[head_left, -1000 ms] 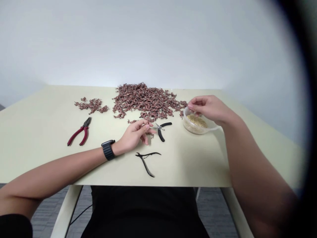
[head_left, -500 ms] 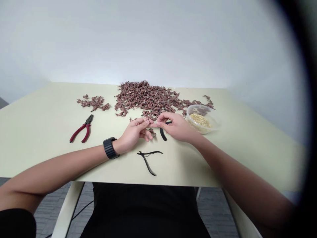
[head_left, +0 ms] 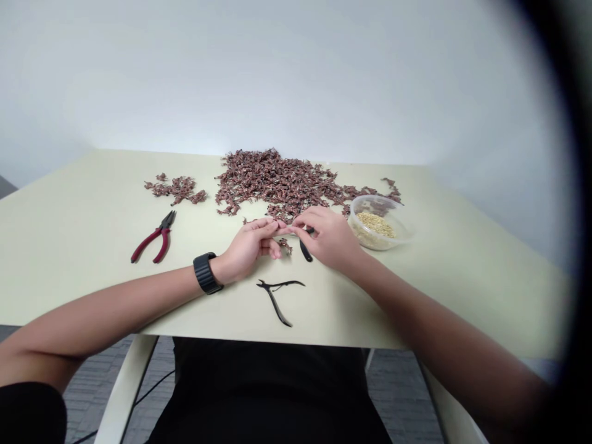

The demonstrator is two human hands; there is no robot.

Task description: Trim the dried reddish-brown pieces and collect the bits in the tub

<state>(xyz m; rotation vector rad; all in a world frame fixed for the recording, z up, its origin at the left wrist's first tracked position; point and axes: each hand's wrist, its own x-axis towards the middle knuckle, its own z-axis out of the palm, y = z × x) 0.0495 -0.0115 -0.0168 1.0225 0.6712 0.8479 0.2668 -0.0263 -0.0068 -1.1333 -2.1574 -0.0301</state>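
Observation:
My left hand (head_left: 250, 248), below a dark watch, has thumb and forefinger pinched together, its other fingers curled. My right hand (head_left: 329, 239) meets it from the right, also in a pinch. Whatever small thing lies between the fingertips is too tiny to make out. Just beneath them, a small reddish-brown piece (head_left: 285, 246) rests on the table. A black curved tool handle (head_left: 306, 251) shows between the hands, the rest of it hidden. Behind the fingers spreads a large heap of reddish-brown pieces (head_left: 277, 182). Nearer the table's front edge lies a pair of black nippers (head_left: 276, 302).
Red-handled pliers (head_left: 160, 239) lie at the left, jaws pointing away. Beyond them is a smaller cluster of brown pieces (head_left: 178, 188). Close to my right wrist stands a clear round plastic tub (head_left: 403, 235) holding gold-coloured bits (head_left: 375, 224). A wall rises behind the table (head_left: 83, 246).
My right hand has turned slightly, and its fingertips have moved a little left, closer to the left hand's. The left hand stays almost in place. The objects on the table appear unmoved.

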